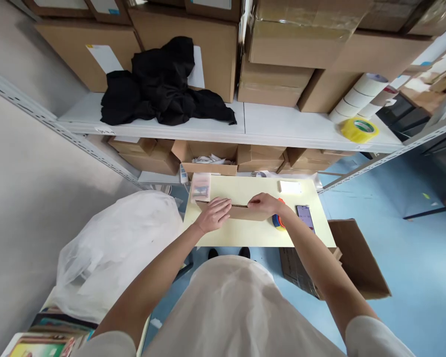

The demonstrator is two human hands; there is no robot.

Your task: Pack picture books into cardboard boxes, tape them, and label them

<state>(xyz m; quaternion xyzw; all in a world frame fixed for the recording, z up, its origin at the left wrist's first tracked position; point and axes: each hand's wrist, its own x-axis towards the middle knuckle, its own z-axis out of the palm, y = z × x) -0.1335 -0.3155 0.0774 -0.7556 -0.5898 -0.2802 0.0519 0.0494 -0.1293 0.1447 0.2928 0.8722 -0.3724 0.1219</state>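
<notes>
A flat brown cardboard box (244, 213) is held over the cream table (241, 238), a dark slit showing along its upper edge. My left hand (216, 214) grips its left end, fingers laid across the top edge. At the box's right end my right hand (264, 203) pinches the upper edge between curled fingers. Partly behind my right wrist is a blue and red tape dispenser (277, 221) with yellowish tape. A phone (305, 217) with a lit screen lies right of that forearm. Near the table's far left corner sits a pinkish clear packet (200, 187).
A white stack of paper (290, 187) lies at the table's far right. Beyond stands a shelf (267, 119) with cartons, black cloth (163, 87) and yellow tape (360, 130). A white plastic bag (122, 253) bulges at left; an open carton (359, 258) stands on the floor at right.
</notes>
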